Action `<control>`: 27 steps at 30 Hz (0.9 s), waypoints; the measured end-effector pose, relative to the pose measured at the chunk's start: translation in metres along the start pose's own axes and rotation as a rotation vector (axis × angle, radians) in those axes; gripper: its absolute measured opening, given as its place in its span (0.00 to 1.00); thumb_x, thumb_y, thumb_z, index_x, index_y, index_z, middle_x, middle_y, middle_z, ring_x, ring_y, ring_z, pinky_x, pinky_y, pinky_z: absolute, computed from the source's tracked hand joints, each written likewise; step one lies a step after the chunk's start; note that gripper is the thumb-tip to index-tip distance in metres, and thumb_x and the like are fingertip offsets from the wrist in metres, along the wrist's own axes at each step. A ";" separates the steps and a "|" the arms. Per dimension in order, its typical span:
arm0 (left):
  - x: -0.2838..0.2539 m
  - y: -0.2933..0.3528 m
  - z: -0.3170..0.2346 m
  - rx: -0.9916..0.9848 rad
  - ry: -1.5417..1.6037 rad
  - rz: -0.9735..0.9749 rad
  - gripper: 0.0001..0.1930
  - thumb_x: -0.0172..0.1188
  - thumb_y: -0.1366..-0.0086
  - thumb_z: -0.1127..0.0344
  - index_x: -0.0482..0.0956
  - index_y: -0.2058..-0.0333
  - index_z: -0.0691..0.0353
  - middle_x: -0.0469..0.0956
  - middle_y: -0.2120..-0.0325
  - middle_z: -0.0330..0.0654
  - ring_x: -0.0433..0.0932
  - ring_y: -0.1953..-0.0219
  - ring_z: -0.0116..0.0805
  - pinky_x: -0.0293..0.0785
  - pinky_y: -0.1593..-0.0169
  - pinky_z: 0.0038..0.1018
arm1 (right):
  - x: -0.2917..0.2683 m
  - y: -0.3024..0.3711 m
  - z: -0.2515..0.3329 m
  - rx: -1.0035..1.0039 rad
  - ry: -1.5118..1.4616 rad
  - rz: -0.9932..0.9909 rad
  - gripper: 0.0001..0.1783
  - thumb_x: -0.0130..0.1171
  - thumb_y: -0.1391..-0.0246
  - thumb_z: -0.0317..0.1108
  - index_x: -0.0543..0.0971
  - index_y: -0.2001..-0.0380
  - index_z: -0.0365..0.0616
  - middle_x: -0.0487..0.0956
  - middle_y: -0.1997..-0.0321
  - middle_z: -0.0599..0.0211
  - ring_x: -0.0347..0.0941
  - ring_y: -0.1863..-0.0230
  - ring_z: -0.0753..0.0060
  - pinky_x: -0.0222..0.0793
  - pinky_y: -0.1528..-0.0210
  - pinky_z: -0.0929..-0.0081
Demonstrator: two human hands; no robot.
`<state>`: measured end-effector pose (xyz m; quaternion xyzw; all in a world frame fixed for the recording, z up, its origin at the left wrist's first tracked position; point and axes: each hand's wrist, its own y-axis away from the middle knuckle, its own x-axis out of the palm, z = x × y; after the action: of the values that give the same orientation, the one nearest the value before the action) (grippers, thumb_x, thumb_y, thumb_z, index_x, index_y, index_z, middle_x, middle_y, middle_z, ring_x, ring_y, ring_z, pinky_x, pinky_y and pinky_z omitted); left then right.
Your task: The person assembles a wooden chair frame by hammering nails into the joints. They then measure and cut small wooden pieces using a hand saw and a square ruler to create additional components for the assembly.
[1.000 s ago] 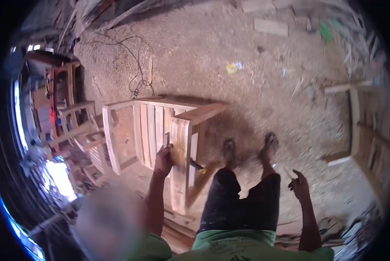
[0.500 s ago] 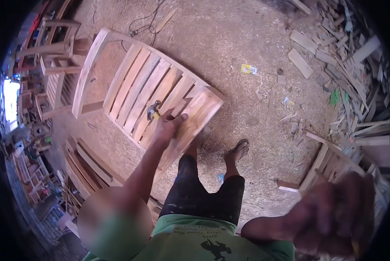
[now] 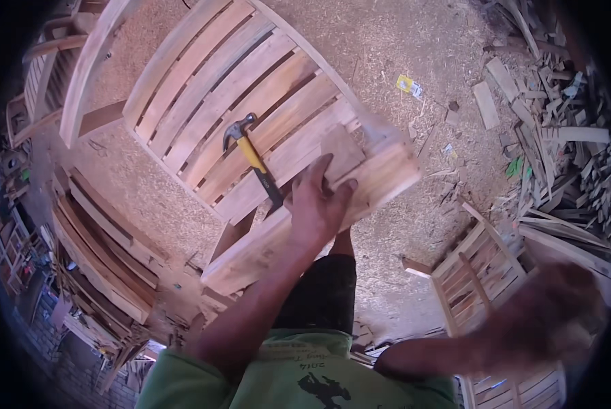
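Note:
A slatted wooden frame (image 3: 251,95) stretches out in front of me, with a wide pale board (image 3: 380,180) at its near end. My left hand (image 3: 315,211) is over that board, thumb and fingers closed about the near corner of a small flat wood block (image 3: 343,151). Just left of the hand, a claw hammer (image 3: 252,155) with a yellow and black handle lies across the slats, its head pointing away from me. Off to the lower right, raised and apart from the frame, my right hand (image 3: 551,317) is smeared by motion; its fingers and anything in them cannot be made out.
Curved wooden boards (image 3: 104,252) lie stacked at the left. Heaped offcuts (image 3: 551,143) fill the right side. Another slatted frame (image 3: 472,273) is at the lower right, behind my right arm. A yellow packet (image 3: 408,86) lies on the shaving-strewn floor.
My view has come closer to the frame's near end and shifted. More of the hammer's handle and the wood block now show beside my left hand. My right hand stays raised and has blurred more.

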<state>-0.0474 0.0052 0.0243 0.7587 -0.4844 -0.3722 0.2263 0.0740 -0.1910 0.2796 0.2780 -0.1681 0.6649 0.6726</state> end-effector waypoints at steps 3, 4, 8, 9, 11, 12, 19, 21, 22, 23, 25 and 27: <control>-0.004 0.003 -0.008 -0.017 -0.071 0.002 0.37 0.74 0.34 0.52 0.77 0.30 0.58 0.82 0.63 0.45 0.78 0.47 0.49 0.61 0.34 0.55 | -0.159 0.033 -0.147 0.163 0.311 -0.467 0.10 0.65 0.27 0.38 0.83 0.51 0.44 0.84 0.51 0.68 0.80 0.49 0.71 0.79 0.43 0.68; -0.008 0.002 -0.012 -0.055 -0.077 0.034 0.36 0.73 0.33 0.52 0.76 0.29 0.58 0.82 0.59 0.47 0.77 0.46 0.51 0.61 0.35 0.56 | -0.203 0.061 -0.204 0.316 0.456 -0.532 0.11 0.63 0.25 0.36 0.83 0.48 0.42 0.84 0.50 0.66 0.81 0.48 0.70 0.81 0.42 0.67; -0.005 0.004 -0.010 0.026 -0.117 -0.022 0.35 0.72 0.30 0.53 0.76 0.29 0.61 0.83 0.56 0.52 0.75 0.45 0.52 0.67 0.38 0.51 | -0.308 0.185 -0.368 0.618 1.502 0.256 0.34 0.72 0.35 0.46 0.75 0.32 0.44 0.79 0.35 0.61 0.78 0.38 0.63 0.78 0.39 0.52; -0.004 0.004 -0.004 0.048 -0.131 -0.036 0.35 0.72 0.30 0.53 0.76 0.29 0.61 0.83 0.55 0.52 0.75 0.45 0.52 0.67 0.38 0.52 | -0.279 0.191 -0.380 0.602 1.590 0.486 0.36 0.72 0.35 0.48 0.74 0.30 0.45 0.78 0.34 0.61 0.77 0.37 0.61 0.78 0.39 0.50; 0.001 0.006 0.006 0.068 -0.180 -0.082 0.36 0.72 0.30 0.54 0.75 0.28 0.60 0.83 0.54 0.52 0.75 0.46 0.52 0.67 0.37 0.52 | -0.229 0.171 -0.423 0.512 1.650 0.840 0.41 0.71 0.36 0.54 0.71 0.27 0.47 0.76 0.32 0.60 0.76 0.35 0.58 0.77 0.39 0.46; -0.001 0.004 0.009 0.099 -0.240 -0.099 0.36 0.72 0.30 0.54 0.75 0.28 0.61 0.82 0.53 0.52 0.75 0.45 0.52 0.67 0.37 0.52 | -0.204 0.158 -0.443 0.461 1.664 0.953 0.44 0.71 0.37 0.57 0.69 0.26 0.47 0.74 0.31 0.60 0.75 0.34 0.56 0.77 0.38 0.44; -0.010 0.000 -0.018 -0.034 -0.044 0.066 0.36 0.74 0.30 0.54 0.75 0.29 0.67 0.81 0.44 0.60 0.74 0.35 0.56 0.67 0.29 0.49 | -0.141 0.125 -0.529 0.125 1.799 0.784 0.46 0.74 0.45 0.55 0.71 0.28 0.46 0.76 0.39 0.53 0.76 0.40 0.44 0.77 0.43 0.39; -0.007 0.002 -0.018 0.001 -0.116 0.056 0.36 0.73 0.28 0.55 0.74 0.29 0.69 0.81 0.42 0.60 0.74 0.33 0.53 0.70 0.31 0.45 | -0.138 0.141 -0.549 0.028 1.995 0.753 0.44 0.74 0.45 0.49 0.71 0.29 0.47 0.77 0.41 0.54 0.76 0.41 0.45 0.77 0.44 0.41; -0.008 0.002 -0.017 0.020 -0.151 0.042 0.36 0.73 0.28 0.56 0.73 0.29 0.70 0.80 0.41 0.60 0.75 0.32 0.51 0.72 0.31 0.44 | -0.129 0.139 -0.544 0.010 1.987 0.741 0.37 0.71 0.44 0.40 0.74 0.32 0.47 0.78 0.44 0.56 0.77 0.42 0.45 0.76 0.43 0.39; -0.005 0.003 -0.014 0.008 -0.050 0.044 0.36 0.73 0.27 0.57 0.72 0.28 0.71 0.80 0.39 0.60 0.76 0.33 0.50 0.73 0.32 0.42 | -0.125 0.135 -0.535 0.076 1.923 0.703 0.36 0.70 0.42 0.40 0.74 0.31 0.47 0.79 0.44 0.56 0.77 0.42 0.45 0.76 0.42 0.39; -0.002 0.002 -0.004 0.021 0.051 0.034 0.36 0.73 0.26 0.58 0.71 0.28 0.72 0.80 0.38 0.57 0.78 0.35 0.45 0.75 0.34 0.38 | -0.122 0.132 -0.515 0.171 1.776 0.642 0.34 0.68 0.39 0.40 0.74 0.31 0.47 0.80 0.46 0.55 0.78 0.45 0.45 0.77 0.44 0.40; 0.001 -0.002 0.003 0.063 0.070 0.024 0.36 0.74 0.26 0.60 0.71 0.28 0.73 0.81 0.39 0.51 0.80 0.39 0.40 0.77 0.36 0.34 | -0.137 0.137 -0.487 0.234 1.640 0.631 0.32 0.68 0.37 0.39 0.74 0.32 0.47 0.81 0.51 0.55 0.80 0.50 0.44 0.78 0.48 0.42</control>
<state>-0.0488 0.0048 0.0208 0.7721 -0.4969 -0.3272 0.2234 -0.1394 -0.0152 -0.1658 -0.2784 0.3671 0.8222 0.3342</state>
